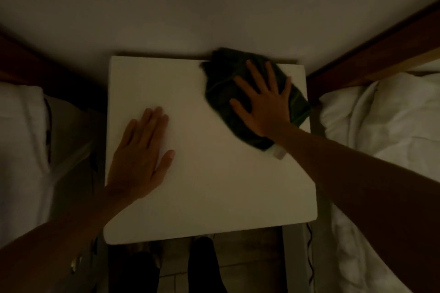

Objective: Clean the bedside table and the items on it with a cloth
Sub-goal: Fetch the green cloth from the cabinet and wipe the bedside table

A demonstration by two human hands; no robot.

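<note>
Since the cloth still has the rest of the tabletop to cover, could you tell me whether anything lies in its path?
Only the left hand, resting flat on the near-left part of the bedside table. The right hand presses the dark cloth at the far-right corner; no other item shows on the tabletop.

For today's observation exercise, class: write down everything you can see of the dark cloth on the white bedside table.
The dark green cloth looks like soft, towel-like fabric, crumpled and roughly folded with a stitched hem along its edge and a pale tag at its near corner. It lies flat on the far right part of the white square bedside table, its far edge reaching the table's back edge by the wall. The right hand presses on it with fingers spread and straight. The left hand rests apart from it on the bare tabletop.
</note>
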